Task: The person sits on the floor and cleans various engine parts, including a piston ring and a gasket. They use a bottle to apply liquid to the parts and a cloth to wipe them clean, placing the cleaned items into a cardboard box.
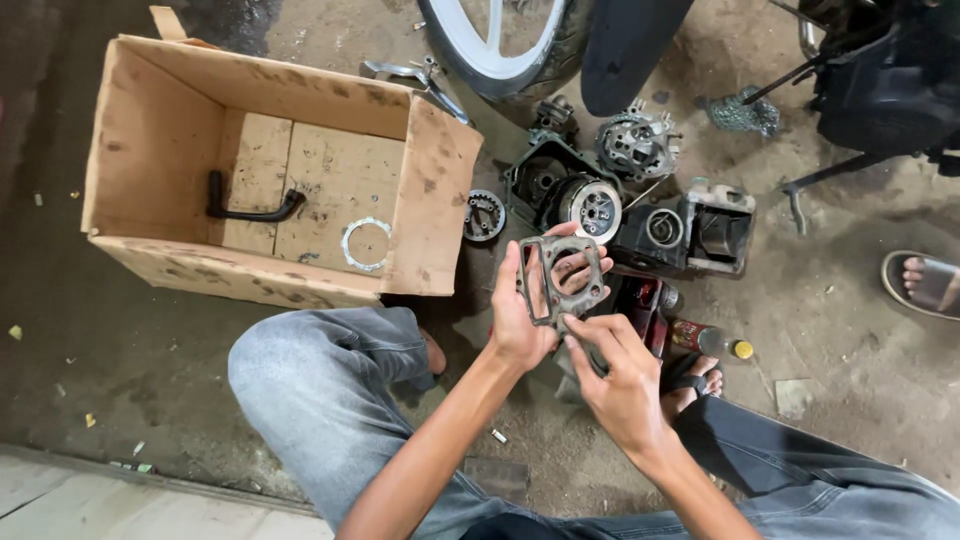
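My left hand (525, 315) grips a flat, dark engine gasket (560, 275) with a large round hole and several small holes, held up above the floor. My right hand (620, 375) is just below it, fingertips touching the gasket's lower edge. Beyond the gasket lie greasy engine parts on the floor: a round rotor in a dark cover (590, 205), a cylinder block (715, 230) and a cast head piece (637, 143).
An open cardboard box (430, 200) at left holds a black bent lever (245, 205) and a thin ring gasket (365, 243). A small bearing ring (484, 215) lies beside it. A white-spoked wheel (495, 45) stands at the top. Another person's sandalled foot (925, 280) is at right. A small yellow-capped bottle (712, 340) lies by my foot.
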